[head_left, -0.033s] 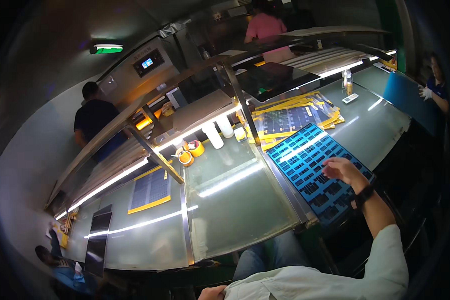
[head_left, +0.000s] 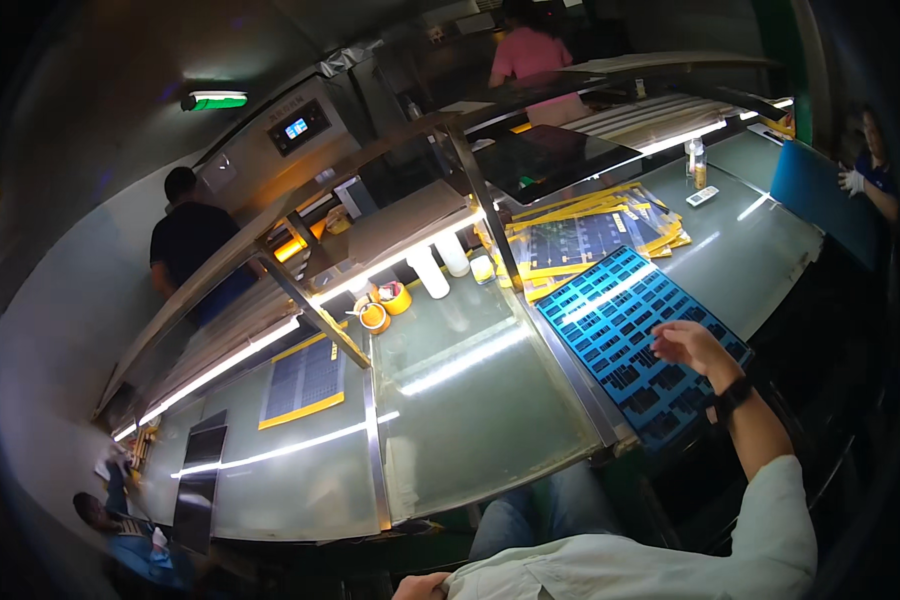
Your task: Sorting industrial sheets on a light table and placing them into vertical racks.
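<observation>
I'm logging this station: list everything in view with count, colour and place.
Bench: 1, grey, middle
Patterned panel: 1, blue and black, centre right
Film stack: 1, grey and yellow, behind patterned panel
Film sheet: 1, grey and yellow, bench left
Dark panels: at least 2, black, left and rear
Plain panel: 1, blue, far right
Cylinders: 2, white, centre rear
Round holders: 2, orange, left of cylinders
Jar: 1, yellow and white, beside cylinders
Remote: 1, white, bench right
Bottles: at least 1, clear, behind remote
Light tubes: several, white, above bench
Screen: 1, blue, upper left
Co-workers: 4, pink, dark or blue clothing, rear and sides
Right hand: 1, bare, over patterned panel
Left hand: 1, bare, bottom edge
</observation>
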The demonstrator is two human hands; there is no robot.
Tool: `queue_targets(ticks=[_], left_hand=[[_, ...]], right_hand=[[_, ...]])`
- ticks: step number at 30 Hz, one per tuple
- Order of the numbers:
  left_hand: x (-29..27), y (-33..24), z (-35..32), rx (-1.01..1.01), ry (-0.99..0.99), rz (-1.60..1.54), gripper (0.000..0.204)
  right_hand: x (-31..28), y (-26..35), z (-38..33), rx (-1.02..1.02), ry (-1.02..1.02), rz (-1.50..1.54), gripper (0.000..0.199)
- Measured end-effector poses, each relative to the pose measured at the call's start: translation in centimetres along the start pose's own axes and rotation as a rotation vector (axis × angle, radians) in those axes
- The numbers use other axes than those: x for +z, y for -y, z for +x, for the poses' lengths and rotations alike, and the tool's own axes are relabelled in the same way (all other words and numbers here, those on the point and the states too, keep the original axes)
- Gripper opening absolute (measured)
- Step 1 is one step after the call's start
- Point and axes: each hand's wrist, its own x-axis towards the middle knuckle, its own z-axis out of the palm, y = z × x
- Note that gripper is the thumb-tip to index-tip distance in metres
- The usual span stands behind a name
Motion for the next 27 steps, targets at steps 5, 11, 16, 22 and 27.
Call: queue_targets(ticks=[5,11,16,22,27], left_hand=[[-3.4,-2.1,-1.0,0.022,-0.052,-0.060,0.011],[-6.7,-4.1,0.1,0.165,-0.232,0.105,0.016],[-10.6,-2.0,2.2,-0.054,-0.120,0.443,0.026],[-17.4,-0.3,8.3,0.076,-0.683,0.642,0.015],[-25.1,4.7,19.5,0.095,-1.133,-1.023,0.027]], right_hand=[[-2.4,-4.7,-4.4,-0.022,-0.123,-0.042,0.020],[-5.3,-9.5,-8.5,-0.004,-0.355,-0.086,0.018],[-7.7,-14.3,-10.7,-0.039,-0.553,0.046,0.016],[-8.9,-20.8,-13.5,0.064,-0.718,0.108,0.014],[-8.7,-22.6,-13.2,0.111,-0.754,0.138,0.014]])
